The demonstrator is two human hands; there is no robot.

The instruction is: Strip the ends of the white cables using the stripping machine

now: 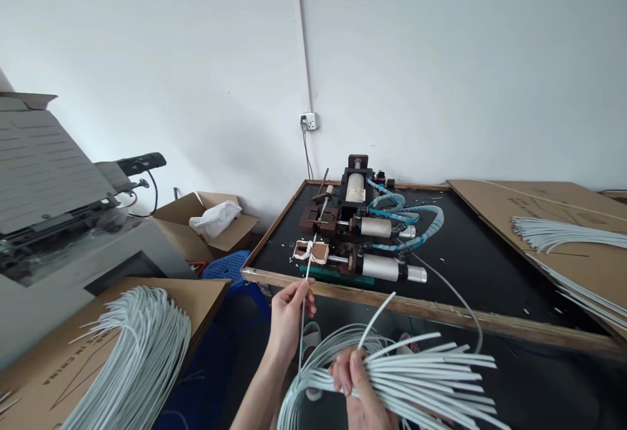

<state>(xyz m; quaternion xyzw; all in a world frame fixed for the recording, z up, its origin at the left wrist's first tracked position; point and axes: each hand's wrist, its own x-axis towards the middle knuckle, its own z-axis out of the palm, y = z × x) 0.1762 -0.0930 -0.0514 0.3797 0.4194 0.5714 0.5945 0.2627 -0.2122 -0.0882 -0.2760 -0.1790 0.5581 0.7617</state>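
My left hand [291,312] pinches a single white cable [308,268] between thumb and fingers. The far end of that cable runs into the jaws [321,253] at the front of a pneumatic wire stripping machine [379,266]. Closed round a thick bundle of white cables [431,378], my right hand [357,381] is lower and to the right, over my lap. The bundle's cut ends fan out to the right, and one cable [377,319] sticks up from it. The rest of the bundle loops down below the hands.
A black, wood-edged table [470,253] carries the machine, its blue air hoses [431,227] and small white scraps. More cables [573,234] lie on cardboard at right. Another cable bundle [142,345] rests on cardboard at left, near a blue stool [228,266] and an open box [230,231].
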